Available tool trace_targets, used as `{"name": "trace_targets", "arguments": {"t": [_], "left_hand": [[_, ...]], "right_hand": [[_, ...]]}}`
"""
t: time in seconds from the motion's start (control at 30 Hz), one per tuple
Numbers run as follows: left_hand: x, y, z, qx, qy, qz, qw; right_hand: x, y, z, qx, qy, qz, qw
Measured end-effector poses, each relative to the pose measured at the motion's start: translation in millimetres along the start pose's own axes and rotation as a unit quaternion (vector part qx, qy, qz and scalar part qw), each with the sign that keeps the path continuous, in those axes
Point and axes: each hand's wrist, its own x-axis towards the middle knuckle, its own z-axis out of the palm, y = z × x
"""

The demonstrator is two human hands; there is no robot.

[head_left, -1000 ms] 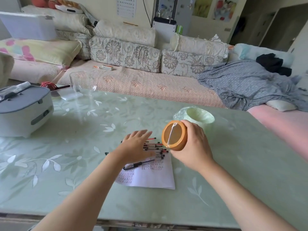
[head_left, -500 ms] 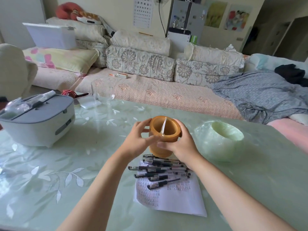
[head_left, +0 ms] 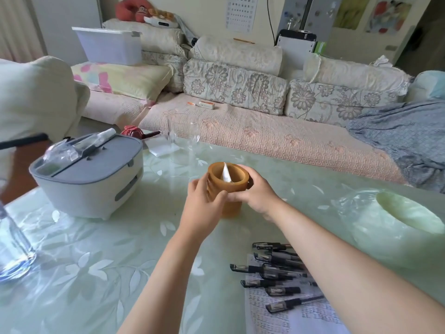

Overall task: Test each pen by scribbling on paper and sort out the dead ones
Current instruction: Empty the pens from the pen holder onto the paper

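Note:
An orange-brown cylindrical pen holder stands upright on the table, with a white slip of paper inside it. My left hand grips its left side and my right hand grips its right side. Several black pens lie in a loose pile on a printed sheet of paper at the lower right, under my right forearm, which hides part of them.
A grey and white lidded box sits at the left. A pale green bowl-shaped holder wrapped in plastic stands at the right. A clear bottle is at the far left edge; a glass stands behind, near the sofa.
The pen holder went from tipped on its side in my right hand to upright on the table farther from the pens. My left hand left the pens and now grips the holder.

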Motion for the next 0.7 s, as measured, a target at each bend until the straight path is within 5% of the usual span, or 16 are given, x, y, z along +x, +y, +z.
{"name": "trace_targets", "arguments": {"t": [0.33, 0.57, 0.7], "left_hand": [[6.8, -1.7, -17.7, -0.061, -0.088, -0.016, 0.994], [-3.6, 10.2, -6.6, 0.11, 0.035, 0.017, 0.993], [-22.1, 18.9, 9.1, 0.152, -0.039, 0.057, 0.986]], "right_hand": [[11.2, 3.3, 7.7, -0.064, 0.006, 0.034, 0.997], [-36.6, -16.2, -30.4, -0.143, 0.006, 0.089, 0.986], [-86.9, -25.9, -57.1, -0.248, -0.041, 0.062, 0.966]]}}
